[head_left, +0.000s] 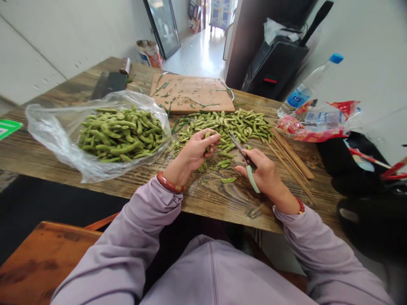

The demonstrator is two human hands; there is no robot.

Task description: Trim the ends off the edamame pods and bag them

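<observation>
In the middle of the head view, my left hand point(197, 153) pinches a green soybean pod point(207, 135) between thumb and fingers. My right hand point(262, 171) is closed round the handles of a pair of scissors point(237, 143), whose blades point up and left toward the pods. Beyond both hands a loose pile of soybean pods point(244, 123) spreads over the wooden table point(203, 197). Several trimmed bits and pods lie between my hands. Left of them, a clear plastic bag point(57, 135) lies open, full of pods.
A cutting board point(193, 91) with green scraps sits behind the pile. A cleaver point(114, 82) lies at the back left. Wooden chopsticks point(291, 154), a water bottle point(303, 95) and red plastic packaging point(321, 133) are on the right. A wooden stool point(47, 258) stands lower left.
</observation>
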